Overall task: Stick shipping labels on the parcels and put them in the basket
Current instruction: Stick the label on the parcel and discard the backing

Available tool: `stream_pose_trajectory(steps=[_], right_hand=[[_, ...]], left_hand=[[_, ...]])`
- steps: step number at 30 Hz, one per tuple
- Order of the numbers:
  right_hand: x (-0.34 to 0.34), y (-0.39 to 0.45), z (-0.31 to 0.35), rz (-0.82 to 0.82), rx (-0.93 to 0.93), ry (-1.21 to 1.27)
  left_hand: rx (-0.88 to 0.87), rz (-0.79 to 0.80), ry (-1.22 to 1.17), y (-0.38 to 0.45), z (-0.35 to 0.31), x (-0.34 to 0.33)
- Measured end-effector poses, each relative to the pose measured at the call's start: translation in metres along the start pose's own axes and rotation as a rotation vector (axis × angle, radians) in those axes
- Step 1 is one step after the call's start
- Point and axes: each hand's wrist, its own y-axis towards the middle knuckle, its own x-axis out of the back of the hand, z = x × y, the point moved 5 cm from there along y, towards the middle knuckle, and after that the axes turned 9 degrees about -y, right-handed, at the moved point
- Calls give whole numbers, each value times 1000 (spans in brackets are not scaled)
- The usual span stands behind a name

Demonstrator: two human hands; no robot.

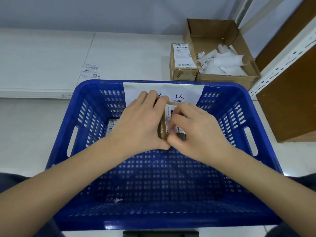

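A small brown parcel (164, 129) with a white shipping label on its top is held over the far half of the blue basket (239, 117). My left hand (142, 122) grips its left side, fingers curled over the far edge. My right hand (195, 129) holds its right side, fingers bent on the label. Another labelled parcel (112, 126) lies inside the basket at the far left, partly hidden by my left wrist. A third labelled parcel (183, 62) stands on the white table behind the basket.
A loose shipping label sheet (90, 71) lies on the table at the far left. An open cardboard box (220, 48) full of white backing paper sits at the far right, beside a white metal rack post (282, 60). A handwritten paper sign (186, 93) hangs on the basket's far wall.
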Motion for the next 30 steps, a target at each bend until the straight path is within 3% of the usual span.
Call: stream_pose_trajectory(steps=[5, 11, 18, 30], right_hand=[[1, 2, -9, 109, -97, 180], [-13, 4, -15, 302, -48, 260], [-11, -1, 3, 228, 174, 49], [-1, 5, -10, 216, 91, 10]], left_hand=[[-10, -46, -29, 3, 2, 6], [-60, -48, 1, 2, 1, 7], [-74, -45, -5, 1, -1, 3], [71, -20, -154, 2, 12, 7]])
